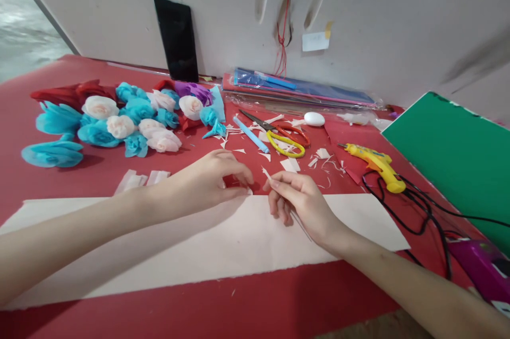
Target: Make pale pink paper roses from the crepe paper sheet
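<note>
My right hand pinches a thin stick between thumb and fingers. Pale paper seems to be wrapped round its upper tip, and its lower end slants out under the palm. Left of it, my left hand hovers low with curved fingers, a gap between them and the thumb. A small whitish scrap shows by its thumb tip; I cannot tell whether the thumb touches it. Under both hands lies a long sheet of pale pink paper. Folded pale paper pieces rest beyond my left forearm.
Blue, pink, red and purple paper flowers lie at the back left. Scissors, a blue pen and paper scraps are beyond my hands. A yellow glue gun with black cable lies right, near a green board. A phone leans on the wall.
</note>
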Motion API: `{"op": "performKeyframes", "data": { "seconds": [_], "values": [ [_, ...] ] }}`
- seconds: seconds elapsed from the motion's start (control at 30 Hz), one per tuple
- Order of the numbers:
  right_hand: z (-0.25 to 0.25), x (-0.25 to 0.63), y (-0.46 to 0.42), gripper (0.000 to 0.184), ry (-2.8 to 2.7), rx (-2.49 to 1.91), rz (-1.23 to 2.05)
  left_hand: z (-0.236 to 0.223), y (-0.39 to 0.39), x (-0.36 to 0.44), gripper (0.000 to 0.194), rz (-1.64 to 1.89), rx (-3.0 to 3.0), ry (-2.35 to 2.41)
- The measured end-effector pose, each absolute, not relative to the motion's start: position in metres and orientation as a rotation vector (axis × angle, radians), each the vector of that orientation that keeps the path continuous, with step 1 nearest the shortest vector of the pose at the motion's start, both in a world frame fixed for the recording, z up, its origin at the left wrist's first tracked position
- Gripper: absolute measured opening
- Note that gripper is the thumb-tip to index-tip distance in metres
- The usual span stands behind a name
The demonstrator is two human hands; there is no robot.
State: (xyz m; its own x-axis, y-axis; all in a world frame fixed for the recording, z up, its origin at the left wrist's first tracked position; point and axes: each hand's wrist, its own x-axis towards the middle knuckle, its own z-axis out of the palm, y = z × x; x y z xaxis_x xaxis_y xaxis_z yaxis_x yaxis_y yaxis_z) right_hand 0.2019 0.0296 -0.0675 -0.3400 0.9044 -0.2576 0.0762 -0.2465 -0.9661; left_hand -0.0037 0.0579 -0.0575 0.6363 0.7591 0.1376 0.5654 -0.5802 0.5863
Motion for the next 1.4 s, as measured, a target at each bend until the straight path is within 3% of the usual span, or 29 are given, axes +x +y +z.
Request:
{"op": "performKeyframes", "data": {
  "seconds": [0.67,1.4],
  "values": [
    [-0.0668,0.2020,0.0290,0.020,-1.373,-1.236,1.645,-0.0565,0.0564,-0.0006,0.021,0.480,2.243,1.194],
    [-0.0669,0.2018,0.0285,0.020,-1.349,-1.235,1.649,-0.0505,0.0585,-0.0033,0.012,0.596,1.970,1.255]
  ]
}}
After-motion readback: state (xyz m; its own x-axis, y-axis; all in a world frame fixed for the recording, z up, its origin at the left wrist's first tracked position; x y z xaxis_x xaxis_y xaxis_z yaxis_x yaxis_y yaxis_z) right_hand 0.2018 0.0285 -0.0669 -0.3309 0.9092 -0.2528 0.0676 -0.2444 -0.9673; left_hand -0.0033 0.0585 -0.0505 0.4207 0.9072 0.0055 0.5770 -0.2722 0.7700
